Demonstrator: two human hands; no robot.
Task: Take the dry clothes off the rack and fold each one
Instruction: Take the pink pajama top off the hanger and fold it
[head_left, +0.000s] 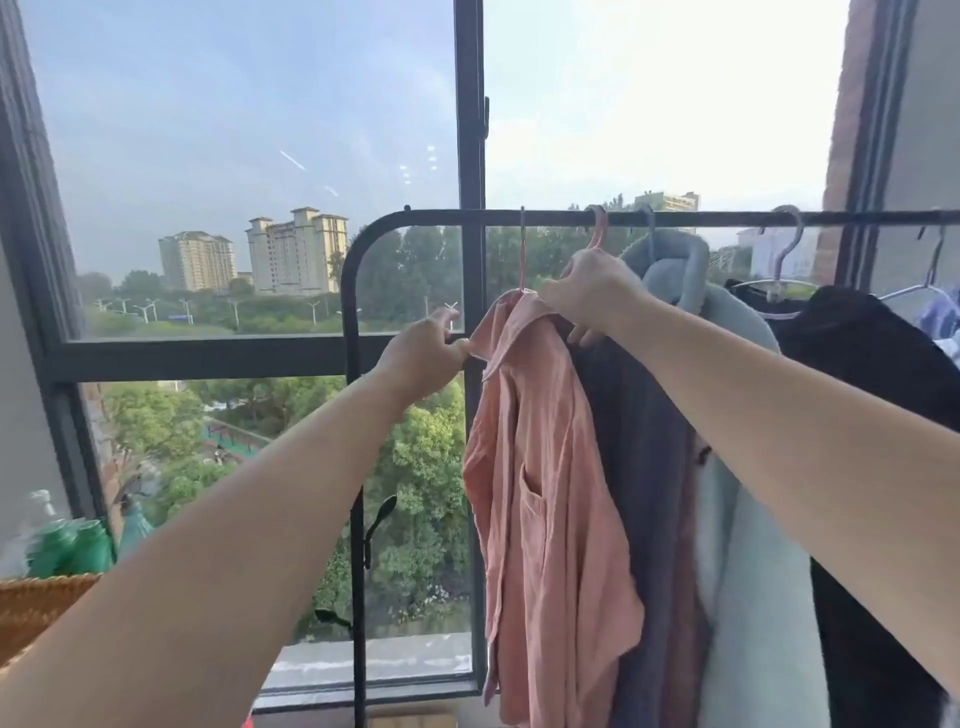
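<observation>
Pinching the creased pink shirt (545, 467) are left hand (423, 353) and right hand (592, 291) fingers.

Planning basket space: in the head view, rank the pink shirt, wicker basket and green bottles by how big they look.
1. Pink shirt: largest.
2. Wicker basket and green bottles: look alike; the basket is cropped and nearer, so unranked.

Bare L hand (423, 358) & R hand (587, 296), forearms (260, 493) bare too.
</observation>
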